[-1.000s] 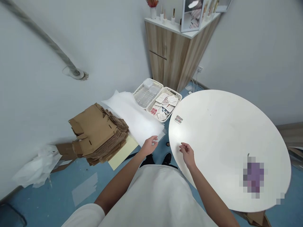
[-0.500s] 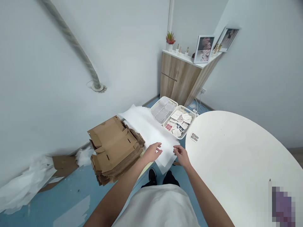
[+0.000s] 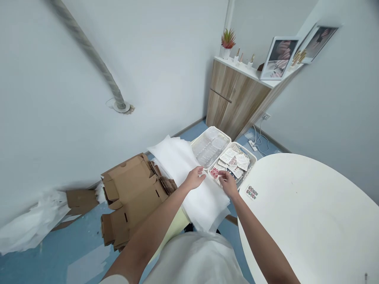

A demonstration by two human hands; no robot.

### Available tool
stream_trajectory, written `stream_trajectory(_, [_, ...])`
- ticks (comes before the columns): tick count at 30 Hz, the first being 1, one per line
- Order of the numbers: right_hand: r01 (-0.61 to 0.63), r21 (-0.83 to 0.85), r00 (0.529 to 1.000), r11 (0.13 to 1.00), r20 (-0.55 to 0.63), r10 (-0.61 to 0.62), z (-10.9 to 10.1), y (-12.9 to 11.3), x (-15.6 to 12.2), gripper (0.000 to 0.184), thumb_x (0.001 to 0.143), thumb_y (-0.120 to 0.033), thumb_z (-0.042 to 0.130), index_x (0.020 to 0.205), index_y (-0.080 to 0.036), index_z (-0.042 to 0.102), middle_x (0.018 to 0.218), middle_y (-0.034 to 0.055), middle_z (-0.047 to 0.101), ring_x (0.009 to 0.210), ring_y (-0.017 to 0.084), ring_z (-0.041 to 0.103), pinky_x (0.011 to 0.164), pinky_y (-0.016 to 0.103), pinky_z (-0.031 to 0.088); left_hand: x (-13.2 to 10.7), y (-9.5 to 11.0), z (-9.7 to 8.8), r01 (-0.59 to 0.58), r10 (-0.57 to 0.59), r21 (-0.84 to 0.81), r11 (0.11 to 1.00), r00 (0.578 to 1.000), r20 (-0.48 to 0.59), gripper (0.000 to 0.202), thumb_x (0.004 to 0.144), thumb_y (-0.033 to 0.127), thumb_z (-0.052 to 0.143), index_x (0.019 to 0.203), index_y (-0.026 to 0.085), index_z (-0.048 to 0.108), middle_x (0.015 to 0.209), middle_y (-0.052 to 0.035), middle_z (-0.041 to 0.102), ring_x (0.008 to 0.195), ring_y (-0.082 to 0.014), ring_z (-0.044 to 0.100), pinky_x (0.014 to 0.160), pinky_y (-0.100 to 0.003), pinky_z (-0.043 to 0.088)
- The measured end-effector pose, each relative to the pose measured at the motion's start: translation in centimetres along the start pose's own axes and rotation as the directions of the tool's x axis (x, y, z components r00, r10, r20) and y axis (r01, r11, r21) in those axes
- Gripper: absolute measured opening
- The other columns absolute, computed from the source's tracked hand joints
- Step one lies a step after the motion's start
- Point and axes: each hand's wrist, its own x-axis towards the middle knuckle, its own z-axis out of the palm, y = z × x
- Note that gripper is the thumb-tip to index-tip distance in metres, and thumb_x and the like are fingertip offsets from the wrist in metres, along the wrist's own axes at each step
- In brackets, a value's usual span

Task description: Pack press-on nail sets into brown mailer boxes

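My left hand (image 3: 194, 178) hovers over the stack of white foam sheets (image 3: 174, 156), thumb and fingers apart and nothing in them. My right hand (image 3: 228, 184) is at the near edge of a white basket (image 3: 252, 161), its fingertips beside a set of red and pink press-on nails (image 3: 214, 172). Its fingers are curved, with no held object visible. White cards with press-on nails (image 3: 233, 159) fill this basket. Adjoining it is a second white basket (image 3: 194, 144) holding clear plastic cases (image 3: 209, 146).
Flattened brown cardboard boxes (image 3: 133, 189) are piled at left. A round white table (image 3: 299, 221) stands at right, bearing one nail set (image 3: 252, 192). Beyond are a wooden cabinet (image 3: 233, 92) and a power strip (image 3: 253, 145) with cables. White plastic wrapping (image 3: 38, 221) lies along the wall.
Both hands have moved forward; the right has gone from above the foam sheets to the basket's edge. The view has shifted closer to the baskets.
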Motion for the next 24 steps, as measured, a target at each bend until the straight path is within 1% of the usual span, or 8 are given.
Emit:
stream_trajectory(4, [0.04,-0.179,0.998,0.983,-0.046,-0.049,-0.8,-0.1,4.8,0.044,0.068,-0.026,0.044,0.112,-0.02,0.046,0.112,0.008,0.053,0.101,0.022,0.05,0.083,0.039,0.041,4.7,0.4,1.3,0.069,-0.068,-0.152,0.986,0.998,0.008,0.056,0.066,0.03,0.063,0.116,0.016,0.044,0.124,-0.0154,0.045,0.112,-0.0249,0.045,0.092,-0.037,0.035])
stream_trajectory(7, [0.104,-0.344,0.991,0.933,-0.047,-0.127,-1.9,-0.3,8.3,0.054,0.065,-0.021,0.044,0.119,-0.018,0.041,0.123,0.009,0.045,0.116,0.024,0.038,0.096,0.042,0.03,8.2,1.1,2.4,0.133,-0.127,-0.27,0.954,0.991,0.04,0.061,0.068,0.027,0.06,0.123,0.016,0.037,0.132,-0.0149,0.035,0.121,-0.0248,0.035,0.097,-0.036,0.028])
stream_trajectory(10, [0.164,-0.443,0.986,0.881,0.04,-0.164,-2.7,-0.6,11.4,0.064,0.062,-0.023,0.048,0.124,-0.018,0.034,0.133,0.0093,0.034,0.122,0.026,0.028,0.099,0.043,0.023,11.3,1.8,3.3,0.201,-0.194,-0.364,0.909,0.979,0.055,0.062,0.071,0.024,0.053,0.128,0.019,0.03,0.137,-0.0109,0.027,0.124,-0.0231,0.028,0.099,-0.035,0.027])
stream_trajectory(13, [0.152,-0.533,0.988,0.832,0.101,-0.116,-2.9,-0.9,13.9,0.071,0.062,-0.026,0.05,0.129,-0.022,0.026,0.138,0.0082,0.025,0.125,0.03,0.02,0.098,0.051,0.017,13.6,2.1,3.9,0.229,-0.223,-0.41,0.883,0.973,0.062,0.06,0.072,0.026,0.048,0.129,0.025,0.029,0.139,-0.0049,0.024,0.126,-0.0219,0.024,0.098,-0.034,0.027])
stream_trajectory(16, [0.17,-0.603,0.982,0.78,0.172,-0.081,-2.6,-1.1,15.8,0.077,0.062,-0.029,0.05,0.132,-0.023,0.017,0.14,0.0083,0.021,0.127,0.032,0.013,0.096,0.054,0.011,15.1,2.2,4.4,0.235,-0.24,-0.407,0.883,0.97,0.041,0.061,0.071,0.026,0.048,0.129,0.027,0.028,0.139,-0.0016,0.026,0.125,-0.0215,0.025,0.095,-0.032,0.031])
stream_trajectory(20, [0.19,-0.667,0.972,0.72,0.232,-0.042,-2.2,-1.0,17.2,0.084,0.063,-0.032,0.05,0.134,-0.019,0.007,0.14,0.0104,0.018,0.127,0.033,0.007,0.095,0.054,0.005,16.0,2.2,4.6,0.255,-0.263,-0.392,0.884,0.964,0.035,0.061,0.071,0.028,0.047,0.129,0.027,0.028,0.138,-0.0012,0.027,0.121,-0.0218,0.033,0.083,-0.028,0.041])
stream_trajectory(22, [0.194,-0.683,0.97,0.704,0.241,-0.033,-2.2,-1.0,17.5,0.085,0.064,-0.033,0.049,0.135,-0.018,0.006,0.139,0.0108,0.019,0.127,0.034,0.006,0.095,0.055,0.002,16.2,2.1,4.6,0.255,-0.261,-0.392,0.884,0.965,0.038,0.06,0.071,0.028,0.047,0.128,0.028,0.03,0.138,-0.0009,0.028,0.119,-0.0217,0.035,0.078,-0.026,0.043])
stream_trajectory(24, [0.19,-0.691,0.971,0.697,0.238,-0.029,-2.2,-1.0,17.5,0.084,0.064,-0.034,0.049,0.134,-0.018,0.006,0.136,0.0112,0.024,0.126,0.033,0.008,0.094,0.055,0.001,16.1,2.0,4.5,0.25,-0.264,-0.396,0.883,0.964,0.021,0.058,0.07,0.028,0.047,0.126,0.028,0.033,0.136,-0.0009,0.031,0.118,-0.0214,0.037,0.076,-0.026,0.043])
